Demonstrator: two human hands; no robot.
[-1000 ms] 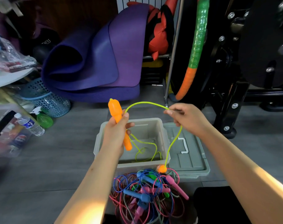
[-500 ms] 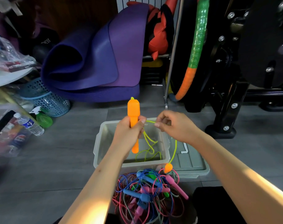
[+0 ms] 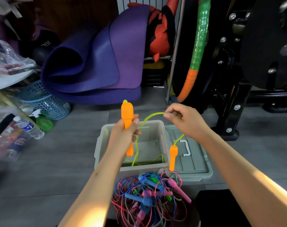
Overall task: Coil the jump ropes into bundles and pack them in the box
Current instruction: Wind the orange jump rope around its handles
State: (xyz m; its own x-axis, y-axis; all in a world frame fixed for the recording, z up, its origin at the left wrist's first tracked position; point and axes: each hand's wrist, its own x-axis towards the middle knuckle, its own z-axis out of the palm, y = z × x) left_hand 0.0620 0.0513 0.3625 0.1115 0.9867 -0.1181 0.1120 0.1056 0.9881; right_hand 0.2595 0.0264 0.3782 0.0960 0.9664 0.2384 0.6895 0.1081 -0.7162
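My left hand (image 3: 124, 134) grips an orange carrot-shaped handle (image 3: 127, 114) upright above the grey plastic box (image 3: 98, 145). From it a yellow-green rope (image 3: 149, 117) arcs over to my right hand (image 3: 182, 120), which pinches the cord. Rope loops hang down into the box. The second orange handle (image 3: 173, 157) dangles from the cord below my right hand, beside the box's right wall. A tangled pile of jump ropes (image 3: 149, 195) with blue, pink and green handles lies on the floor in front of the box.
The box's grey lid (image 3: 193, 161) lies flat to the right of the box. Purple rolled mats (image 3: 96, 63), a blue perforated basket (image 3: 44, 102) and bottles (image 3: 29, 127) stand at the left and back. A black exercise machine (image 3: 237, 79) fills the right.
My right hand has moved right and away from my left, drawing out an arc of rope. The second orange handle has risen off the pile and now hangs free.
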